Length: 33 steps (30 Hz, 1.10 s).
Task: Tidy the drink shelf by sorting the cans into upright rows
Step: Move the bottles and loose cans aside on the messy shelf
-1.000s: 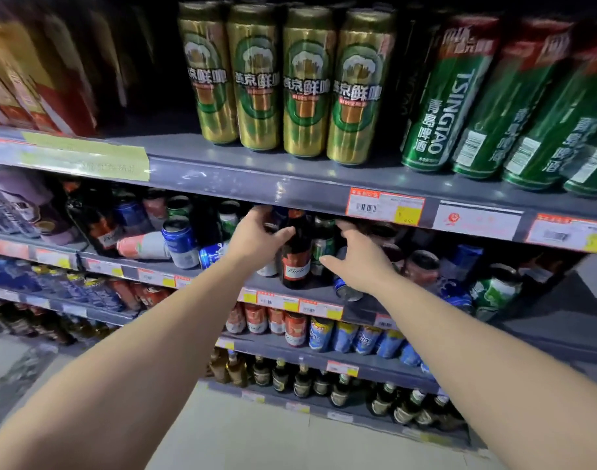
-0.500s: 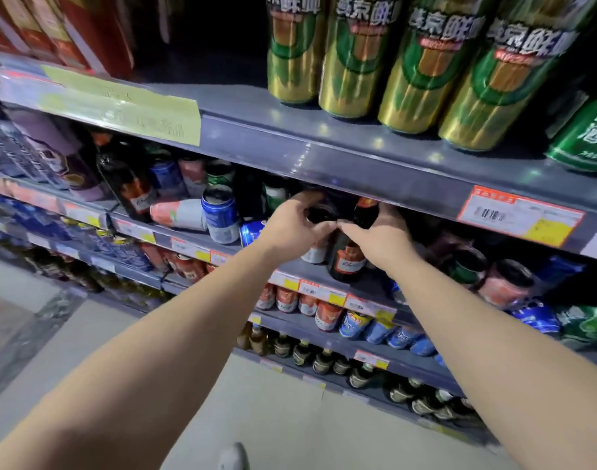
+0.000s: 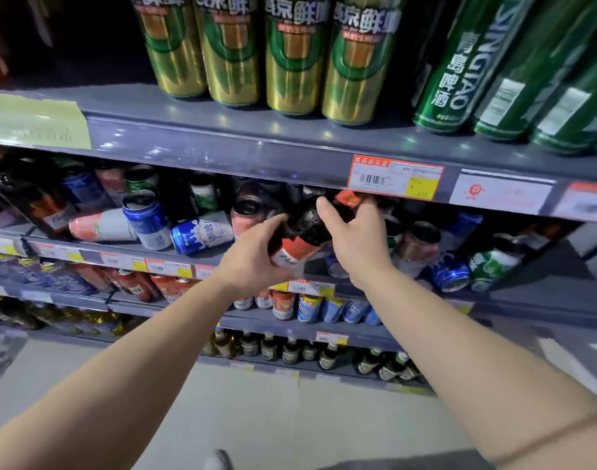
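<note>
Lifting the dark glass bottle with red cap (image 3: 307,223) mid-frame, left hand (image 3: 256,262) and right hand (image 3: 358,232) both gripping; toppled cans probably next.

A single wide-angle head-mounted view looks forward and slightly downward along both forearms at a store shelf unit, close enough that the left hand (image 3: 253,262) and right hand (image 3: 358,239) sit near frame centre at the second shelf (image 3: 222,252). The top shelf edge (image 3: 256,147) runs above the hands, the lower shelves and the floor (image 3: 273,412) lie below them, and lens distortion tilts the upper cans outward. No second view is supplied.
</note>
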Motion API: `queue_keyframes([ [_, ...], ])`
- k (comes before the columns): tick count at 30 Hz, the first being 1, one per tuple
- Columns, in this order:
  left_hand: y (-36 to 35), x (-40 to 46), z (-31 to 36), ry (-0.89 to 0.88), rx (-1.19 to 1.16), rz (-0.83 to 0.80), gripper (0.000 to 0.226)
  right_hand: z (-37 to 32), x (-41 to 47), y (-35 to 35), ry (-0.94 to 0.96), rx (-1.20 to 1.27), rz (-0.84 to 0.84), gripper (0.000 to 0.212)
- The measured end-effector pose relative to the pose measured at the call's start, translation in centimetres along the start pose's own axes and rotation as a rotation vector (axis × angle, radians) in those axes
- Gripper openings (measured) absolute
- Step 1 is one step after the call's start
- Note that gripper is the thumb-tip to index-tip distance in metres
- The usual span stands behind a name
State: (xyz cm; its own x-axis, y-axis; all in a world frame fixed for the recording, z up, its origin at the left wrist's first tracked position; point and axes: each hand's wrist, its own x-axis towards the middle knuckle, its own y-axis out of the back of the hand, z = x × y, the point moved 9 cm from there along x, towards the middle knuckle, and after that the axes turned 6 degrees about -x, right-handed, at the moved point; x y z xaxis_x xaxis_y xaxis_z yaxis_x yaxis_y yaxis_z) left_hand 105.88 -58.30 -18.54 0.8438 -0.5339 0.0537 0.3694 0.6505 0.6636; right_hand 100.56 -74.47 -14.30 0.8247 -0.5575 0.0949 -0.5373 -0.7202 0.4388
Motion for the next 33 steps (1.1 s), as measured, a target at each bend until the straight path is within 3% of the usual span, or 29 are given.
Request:
queue_keyframes([
  [3, -2.4, -0.8, 0.2, 0.092, -0.025, -0.083, 0.097, 1.4, -0.9, 2.0, -0.059, 0.064, -0.017, 0.027],
  [8, -9.4, -1.4, 3.1, 0.089, 0.013, -0.294, 0.077, 6.3, -1.9, 7.0, -0.186, 0.092, -0.06, 0.035],
  [12, -15.9, -1.1, 7.1, 0.044, -0.017, -0.408, 0.068, 10.2, -2.9, 12.9, -0.258, 0.096, 0.013, 0.028],
  [14, -18.9, -0.4, 9.9, -0.006, -0.036, -0.437, 0.078, 12.0, -3.3, 16.6, -0.275, 0.17, 0.09, 0.018],
  [18, -24.7, 1.7, 15.7, -0.098, -0.01, -0.424, 0.088, 16.1, -3.5, 25.1, -0.3, 0.263, 0.286, 0.015],
  [23, -31.6, 4.2, 23.0, -0.196, -0.058, -0.427, 0.087, 20.6, -3.3, 33.9, -0.326, 0.291, 0.482, 0.033],
  [25, -33.7, 5.1, 25.4, -0.222, -0.079, -0.386, 0.087, 21.2, -2.6, 36.5, -0.293, 0.263, 0.512, 0.039],
  [29, -37.0, 6.8, 27.7, -0.218, -0.065, -0.278, 0.091, 21.5, -0.5, 39.9, -0.199, 0.185, 0.514, 0.018],
  [33, -38.3, 8.7, 28.2, -0.203, -0.068, -0.165, 0.09, 21.8, 1.2, 41.0, -0.106, 0.139, 0.495, 0.017],
])
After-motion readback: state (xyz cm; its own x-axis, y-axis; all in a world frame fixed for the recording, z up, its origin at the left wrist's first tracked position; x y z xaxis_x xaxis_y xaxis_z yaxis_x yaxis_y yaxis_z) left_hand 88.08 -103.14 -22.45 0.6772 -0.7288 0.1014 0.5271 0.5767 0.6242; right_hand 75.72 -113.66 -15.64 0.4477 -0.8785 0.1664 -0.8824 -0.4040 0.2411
